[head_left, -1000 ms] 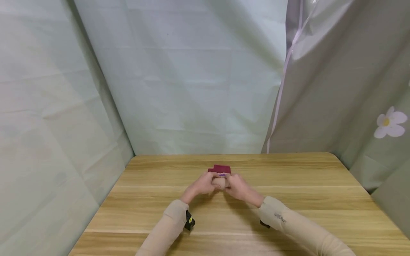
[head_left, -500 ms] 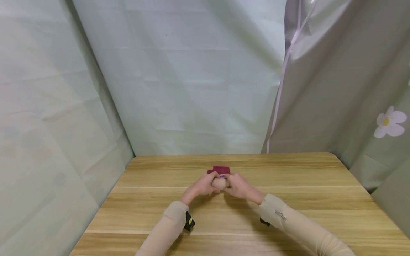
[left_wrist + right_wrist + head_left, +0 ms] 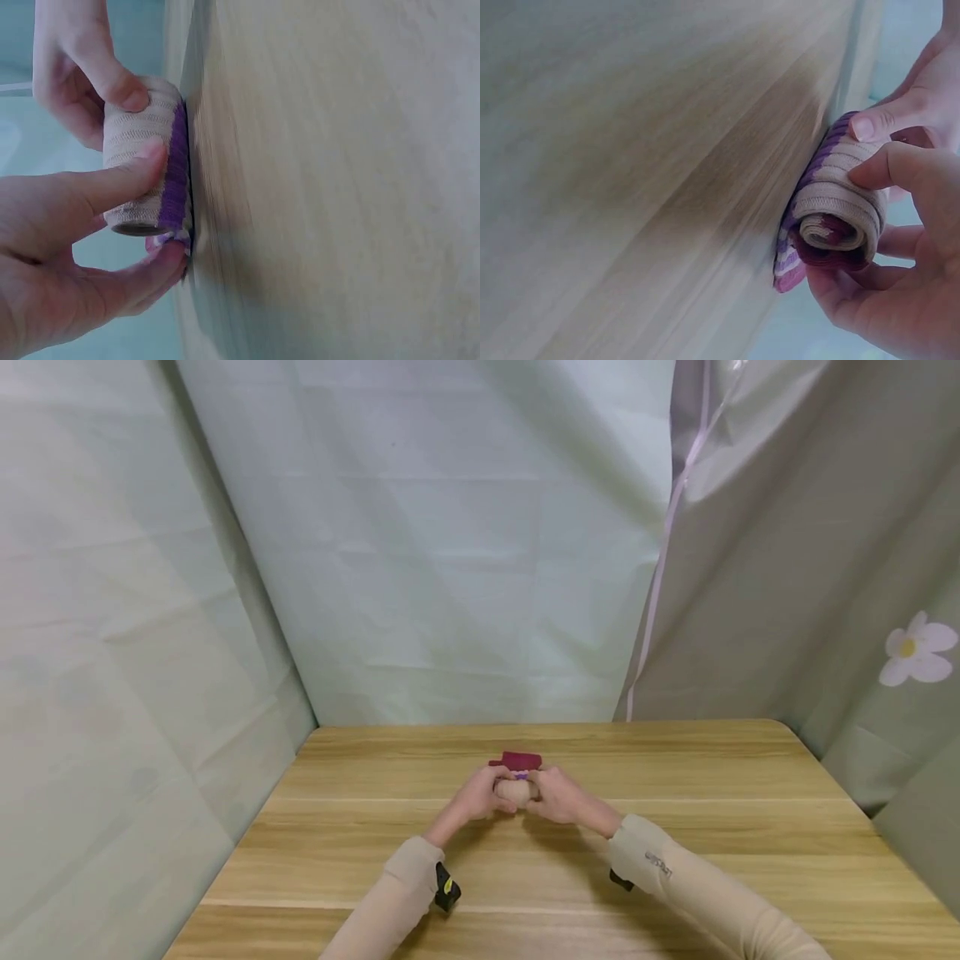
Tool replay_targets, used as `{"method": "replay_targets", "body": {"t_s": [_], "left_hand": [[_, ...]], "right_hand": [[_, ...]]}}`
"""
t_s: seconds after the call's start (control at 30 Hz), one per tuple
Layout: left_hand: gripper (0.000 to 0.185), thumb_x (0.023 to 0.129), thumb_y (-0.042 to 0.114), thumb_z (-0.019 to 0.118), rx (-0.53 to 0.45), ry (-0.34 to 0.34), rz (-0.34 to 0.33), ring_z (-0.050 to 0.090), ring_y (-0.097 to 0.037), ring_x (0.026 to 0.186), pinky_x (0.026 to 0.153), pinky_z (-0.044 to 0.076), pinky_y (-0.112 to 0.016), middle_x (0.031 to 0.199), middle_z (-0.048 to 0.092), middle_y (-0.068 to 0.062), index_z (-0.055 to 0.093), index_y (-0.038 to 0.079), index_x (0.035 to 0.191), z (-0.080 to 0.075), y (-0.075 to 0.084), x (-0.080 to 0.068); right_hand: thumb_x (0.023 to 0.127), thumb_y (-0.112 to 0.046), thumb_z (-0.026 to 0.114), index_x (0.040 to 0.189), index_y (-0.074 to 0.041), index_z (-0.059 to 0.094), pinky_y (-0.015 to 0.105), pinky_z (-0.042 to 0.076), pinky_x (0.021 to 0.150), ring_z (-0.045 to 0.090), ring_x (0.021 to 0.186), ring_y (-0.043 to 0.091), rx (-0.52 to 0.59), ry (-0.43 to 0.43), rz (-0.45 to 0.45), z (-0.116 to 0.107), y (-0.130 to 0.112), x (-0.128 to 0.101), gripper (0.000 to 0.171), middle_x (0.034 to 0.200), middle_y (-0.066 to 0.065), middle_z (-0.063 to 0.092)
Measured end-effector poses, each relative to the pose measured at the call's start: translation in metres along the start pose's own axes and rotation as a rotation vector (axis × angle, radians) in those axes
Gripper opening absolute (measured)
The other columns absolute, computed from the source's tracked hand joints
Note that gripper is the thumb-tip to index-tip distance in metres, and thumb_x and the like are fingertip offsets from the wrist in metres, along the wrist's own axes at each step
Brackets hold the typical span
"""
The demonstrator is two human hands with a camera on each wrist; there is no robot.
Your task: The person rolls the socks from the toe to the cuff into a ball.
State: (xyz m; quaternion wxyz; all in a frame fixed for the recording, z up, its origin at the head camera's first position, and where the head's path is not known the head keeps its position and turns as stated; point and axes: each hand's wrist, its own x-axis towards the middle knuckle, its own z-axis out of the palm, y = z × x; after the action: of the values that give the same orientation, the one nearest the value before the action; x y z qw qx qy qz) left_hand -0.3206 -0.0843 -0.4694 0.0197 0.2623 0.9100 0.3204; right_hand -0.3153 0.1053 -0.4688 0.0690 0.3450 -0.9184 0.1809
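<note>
A knitted sock (image 3: 515, 791), ribbed in beige with a purple band, is partly rolled up at the middle of the table. Its flat maroon part (image 3: 521, 762) lies on the wood beyond the roll. My left hand (image 3: 482, 792) grips the roll's left end, thumb on the near side and fingers curled over the far side. At the right end my right hand (image 3: 557, 796) holds it the same way. The right wrist view shows the spiral end (image 3: 832, 231) with beige and maroon layers inside. The left wrist view has both thumbs pressing the ribbed outside (image 3: 127, 137).
The wood-grain table (image 3: 360, 860) stretches out on both sides of the hands. Pale hanging sheets (image 3: 450, 568) close off its back and left, and a greyer sheet with a white flower (image 3: 915, 648) hangs at the right.
The beige part between the hands has turned from a squarish fold into a rounder roll, and less of the maroon part shows beyond it. Both hands stay in nearly the same place.
</note>
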Motion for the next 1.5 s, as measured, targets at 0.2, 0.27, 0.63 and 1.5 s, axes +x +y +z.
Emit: {"method": "replay_targets", "body": {"t_s": [0.2, 0.27, 0.63, 1.5], "left_hand": [[0.043, 0.068, 0.013, 0.087, -0.018, 0.028, -0.016, 0.063, -0.030, 0.099, 0.087, 0.051, -0.044, 0.106, 0.069, -0.015, 0.067, 0.002, 0.104, 0.001, -0.001, -0.002], [0.044, 0.069, 0.013, 0.087, -0.046, 0.019, -0.018, 0.062, -0.029, 0.100, 0.087, 0.050, -0.043, 0.107, 0.068, -0.014, 0.066, 0.003, 0.106, 0.002, -0.003, -0.002], [0.058, 0.069, 0.010, 0.087, -0.268, -0.023, -0.122, 0.056, -0.030, 0.112, 0.095, 0.047, -0.045, 0.120, 0.062, -0.016, 0.061, -0.001, 0.120, 0.004, -0.013, -0.003], [0.027, 0.087, -0.002, 0.058, -0.373, 0.394, -0.559, 0.039, -0.011, 0.054, 0.045, 0.029, -0.021, 0.066, 0.047, -0.003, 0.047, 0.006, 0.063, 0.019, 0.010, -0.001]], "right_hand": [[0.078, -0.015, 0.077, 0.096, 0.001, 0.066, 0.025, 0.046, 0.060, 0.055, 0.076, 0.016, 0.006, -0.003, -0.017, -0.001, 0.001, -0.002, 0.027, 0.087, 0.012, 0.064], [0.078, -0.014, 0.077, 0.098, 0.002, 0.066, 0.023, 0.045, 0.060, 0.055, 0.076, 0.015, 0.012, -0.006, -0.026, -0.002, 0.001, -0.002, 0.028, 0.088, 0.012, 0.065], [0.071, -0.008, 0.079, 0.092, -0.003, 0.061, 0.021, 0.046, 0.061, 0.054, 0.077, 0.014, 0.109, -0.011, -0.019, -0.004, 0.002, -0.007, 0.028, 0.088, 0.009, 0.063], [0.068, -0.005, 0.082, 0.099, -0.008, 0.051, 0.034, 0.050, 0.076, 0.053, 0.091, 0.019, 0.018, -0.014, -0.066, 0.001, -0.004, -0.014, 0.044, 0.100, 0.006, 0.058]]}}
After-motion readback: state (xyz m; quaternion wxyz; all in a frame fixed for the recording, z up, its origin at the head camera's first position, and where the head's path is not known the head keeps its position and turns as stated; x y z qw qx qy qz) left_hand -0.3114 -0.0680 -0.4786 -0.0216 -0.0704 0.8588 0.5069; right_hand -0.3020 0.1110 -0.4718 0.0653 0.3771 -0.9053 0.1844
